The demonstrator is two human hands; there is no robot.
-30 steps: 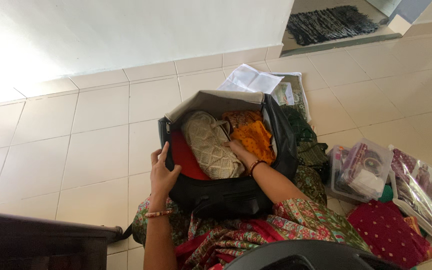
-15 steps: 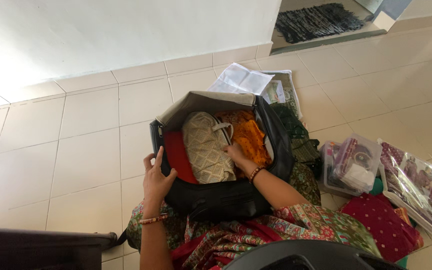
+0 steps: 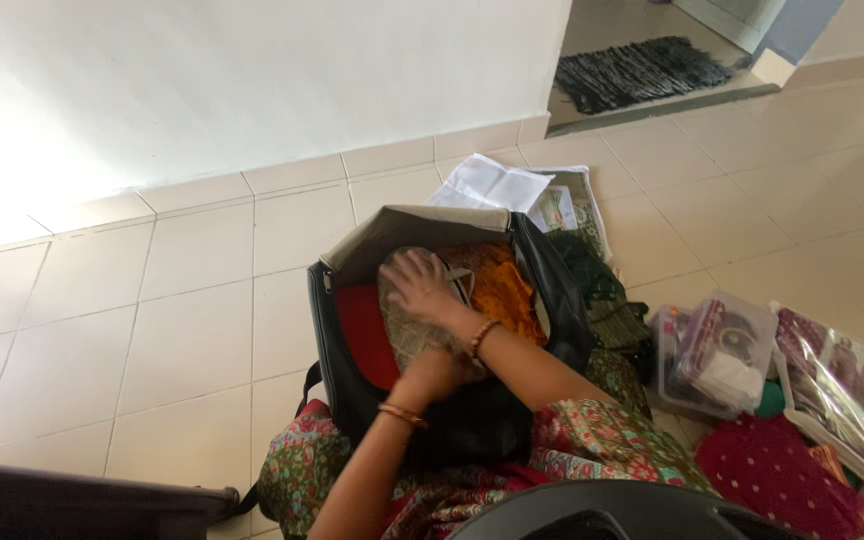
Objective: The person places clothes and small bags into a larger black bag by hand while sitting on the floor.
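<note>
An open black bag [image 3: 344,345] stands on the tiled floor against my lap. Inside it lie a red cloth [image 3: 367,325], a beige woven pouch [image 3: 410,335] and orange cloth [image 3: 502,290]. My right hand [image 3: 417,285] lies flat on the far part of the pouch, fingers spread. My left hand [image 3: 442,372] is at the pouch's near end, just inside the bag's near rim and partly under my right forearm. It is blurred, so its grip is unclear. Both wrists wear bangles.
White papers [image 3: 492,182] and a clear packet of green fabric [image 3: 580,205] lie behind the bag. To the right are dark green cloth [image 3: 607,295], a clear plastic box [image 3: 717,350], a clear fabric packet [image 3: 847,385] and maroon cloth [image 3: 772,470]. A dark mat [image 3: 642,70] fills the doorway.
My left hand left the bag's left rim and moved right, to the pouch's near end. My right hand slid from beside the pouch up onto its top.
</note>
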